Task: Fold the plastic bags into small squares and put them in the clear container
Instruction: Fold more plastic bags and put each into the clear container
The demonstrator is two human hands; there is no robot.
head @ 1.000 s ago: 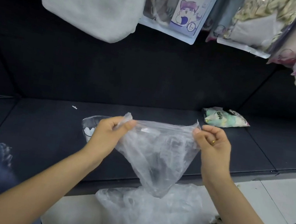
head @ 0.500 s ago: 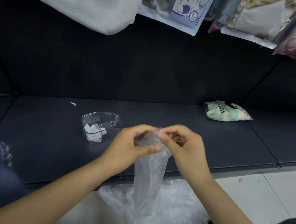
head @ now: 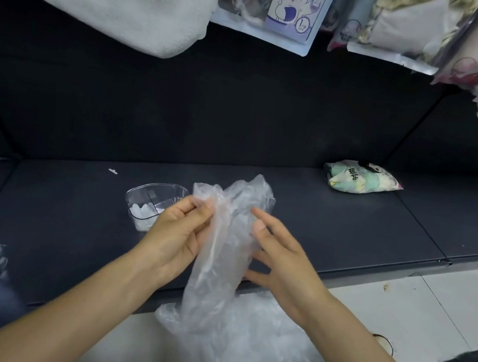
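Right hand [head: 278,259] released, fingers now straight; left hand [head: 179,231] pinches crumpled translucent plastic bag [head: 224,256], hanging vertically.

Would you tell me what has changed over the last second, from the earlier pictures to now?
The hands came together, gathering the spread clear plastic bag into a hanging strip. The left hand keeps pinching its top; the right hand has let go and opened. The clear plastic container and pastel snack packet stayed put.

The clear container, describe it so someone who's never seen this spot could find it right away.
On the long dark shelf, look just beyond the left hand. The clear container is a small see-through tub with white folded pieces inside, the only rigid transparent thing among soft crumpled bags.
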